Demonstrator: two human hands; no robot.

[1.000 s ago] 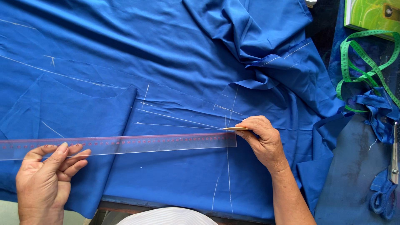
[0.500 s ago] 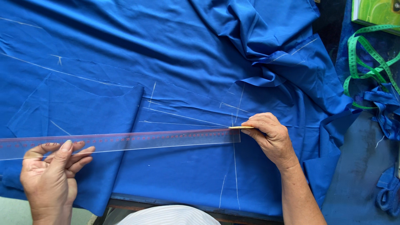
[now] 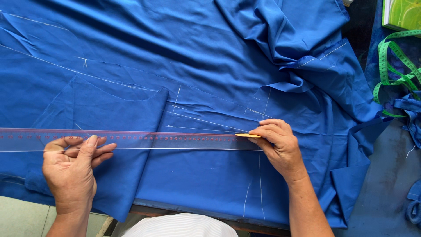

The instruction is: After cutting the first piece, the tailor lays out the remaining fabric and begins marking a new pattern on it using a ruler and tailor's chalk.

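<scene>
— Where the cloth [image 3: 175,57] is spread flat, what can be said of its make?

— A smooth, deep blue woven fabric is seen, laid over the table [image 3: 175,210] and bunched into soft folds at the upper right. Thin white chalk lines [image 3: 197,119] are drawn across it, some straight, some gently curved.

— And the ruler [image 3: 131,139]?

— A long, clear plastic strip is laid flat on the cloth, running from the left edge of the view to just short of the middle right. Small reddish markings are printed along its upper edge.

— How is it held?

— It is pressed down by the left hand [image 3: 72,169], whose fingers are spread narrowly over its lower edge near the left end. Nothing is gripped by that hand; it is only laid on top.

— What is held by the right hand [image 3: 278,147]?

— A thin, flat yellow chalk [image 3: 247,135] is pinched between thumb and fingers, the hand being closed around it. The tip is set at the ruler's right end, along the upper edge.

— So the ruler lies between the hands?

— Yes, it is spanned by them, left hand on it, right hand just beside its end.

— What else is seen?

— A green tape measure [image 3: 390,61] is coiled loosely at the far right, well apart from both hands.
</scene>
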